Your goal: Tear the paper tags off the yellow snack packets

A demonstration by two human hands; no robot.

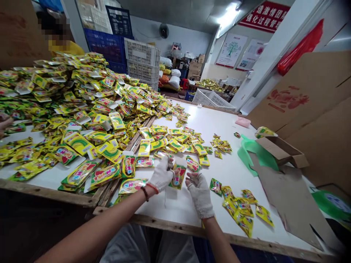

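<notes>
My left hand [161, 176], in a fingerless white knit glove, pinches a small yellow-and-green candy box [179, 176] above the white tabletop. Its white end flap points up. Just right of that box is my right hand [199, 193], gloved the same way, with fingers slightly bent and apart and nothing seen in them. Beside my left wrist lies another candy box [133, 186]. Several small yellow candy packets [241, 208] lie to the right of my right hand, with a green one [216, 186] nearest to it.
A large heap of boxes and packets [90, 98] covers the left table, behind a wooden edge strip [138, 140]. At right are cardboard sheets [285, 197], an open carton [285, 149] and a green plastic bag [246, 155]. A person's hand [4, 122] shows at far left.
</notes>
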